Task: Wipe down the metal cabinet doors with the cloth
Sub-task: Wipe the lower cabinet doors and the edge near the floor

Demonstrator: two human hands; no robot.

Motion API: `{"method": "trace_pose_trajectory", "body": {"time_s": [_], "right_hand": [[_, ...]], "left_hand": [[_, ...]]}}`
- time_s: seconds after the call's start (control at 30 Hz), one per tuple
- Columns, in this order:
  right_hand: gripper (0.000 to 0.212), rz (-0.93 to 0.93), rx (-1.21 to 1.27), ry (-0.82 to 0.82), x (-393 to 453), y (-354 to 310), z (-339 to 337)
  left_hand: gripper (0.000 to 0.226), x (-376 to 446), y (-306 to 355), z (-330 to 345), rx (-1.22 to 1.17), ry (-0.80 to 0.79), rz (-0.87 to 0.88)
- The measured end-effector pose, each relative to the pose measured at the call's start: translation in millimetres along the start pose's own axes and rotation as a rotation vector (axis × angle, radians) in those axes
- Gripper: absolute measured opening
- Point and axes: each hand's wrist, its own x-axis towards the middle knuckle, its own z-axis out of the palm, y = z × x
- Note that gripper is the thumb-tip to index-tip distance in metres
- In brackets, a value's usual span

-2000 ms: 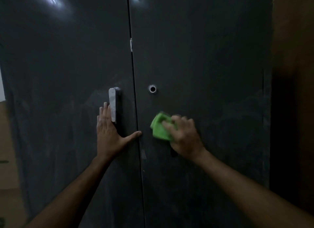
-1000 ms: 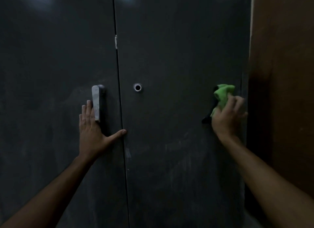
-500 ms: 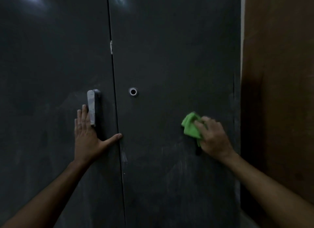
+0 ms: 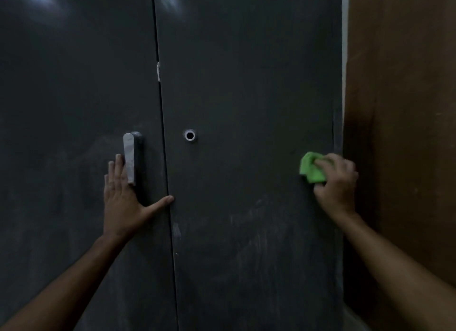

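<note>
Two hands share the work: the left hand (image 4: 123, 200) lies flat, fingers spread, bracing the left cabinet door (image 4: 61, 133) beside its handle (image 4: 129, 158), while the right hand (image 4: 335, 180) bunches the green cloth (image 4: 309, 168) against the right cabinet door (image 4: 246, 96) near its outer edge.

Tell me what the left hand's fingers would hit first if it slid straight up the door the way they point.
Likely the grey handle: the left hand lies flat beside it, fingertips already alongside its lower end.
</note>
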Motion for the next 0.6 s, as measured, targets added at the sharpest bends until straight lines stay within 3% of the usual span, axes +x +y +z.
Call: {"method": "trace_pose_trajectory", "body": {"time_s": [0.07,0.13,0.27,0.33,0.43,0.5,0.53,0.6], "right_hand": [[0.057,0.199,0.037,0.106,45,1,-4],[0.057,0.232,0.071,0.145,62,-16,-1],[0.06,-0.132,0.02,0.007,-14,-29,19],[0.059,-0.177,-0.009,-0.021,-30,-7,15],[0.054,0.162,0.061,0.102,26,4,6],[0.054,0.268,0.1,0.153,54,-21,7],[0.056,0.214,0.113,0.163,54,-40,11],[0.061,-0.095,0.12,0.076,26,-69,23]], "left_hand": [[0.146,0,0,1,0.007,0.002,0.001],[0.146,0,-1,1,0.008,0.003,-0.001],[0.146,1,-1,1,0.007,0.009,0.001],[0.146,0,0,1,0.006,0.009,0.0],[0.147,0,-1,1,0.004,0.01,-0.002],[0.147,0,-1,2,0.003,0.014,-0.005],[0.147,0,-1,2,0.0,0.014,-0.006],[0.147,0,-2,2,0.0,0.015,-0.003]]}}
